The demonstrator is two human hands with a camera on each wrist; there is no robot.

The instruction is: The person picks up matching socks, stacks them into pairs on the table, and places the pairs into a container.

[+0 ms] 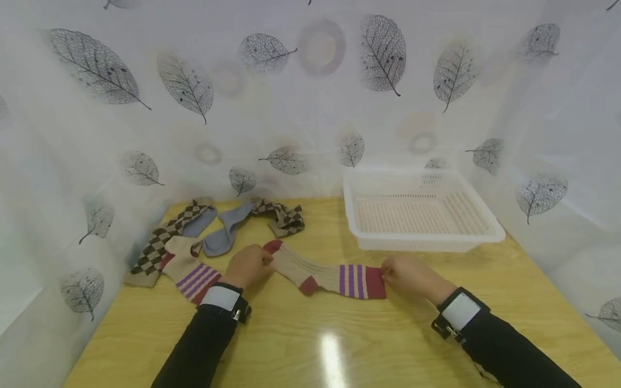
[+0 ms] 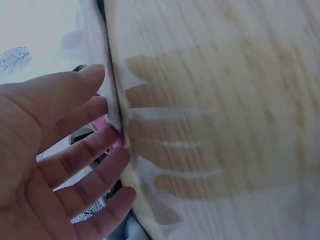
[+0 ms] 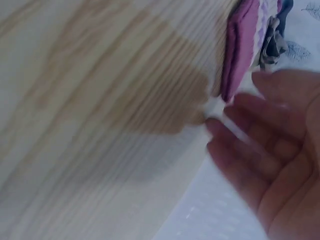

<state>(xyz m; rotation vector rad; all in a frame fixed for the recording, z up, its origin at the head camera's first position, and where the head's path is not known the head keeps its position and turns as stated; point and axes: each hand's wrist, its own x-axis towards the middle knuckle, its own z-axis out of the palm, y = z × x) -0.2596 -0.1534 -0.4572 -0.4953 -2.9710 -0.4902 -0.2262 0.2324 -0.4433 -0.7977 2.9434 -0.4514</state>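
1. The beige sock (image 1: 296, 264) lies on the wooden table (image 1: 281, 345), between the two hands. Its long axis runs left to right, slanting slightly, with the toe end farther from the person.
2. Its red toe (image 1: 273, 247) points left and away; its red heel (image 1: 308, 285) points toward the person; its red cuff (image 1: 375, 283), beside purple stripes, faces right.
3. The left hand (image 1: 249, 265) touches the toe, fingers loosely extended and thumb apart from them; the sock stretches to its right.
4. The right hand (image 1: 412, 277) is at the cuff's outer edge, fingers relaxed and thumb spread away; the sock lies to its left.
5. Another striped sock (image 1: 181, 249) lies left of the left hand, near checkered socks (image 1: 162, 240). A white basket (image 1: 432, 238) stands beyond the right hand.
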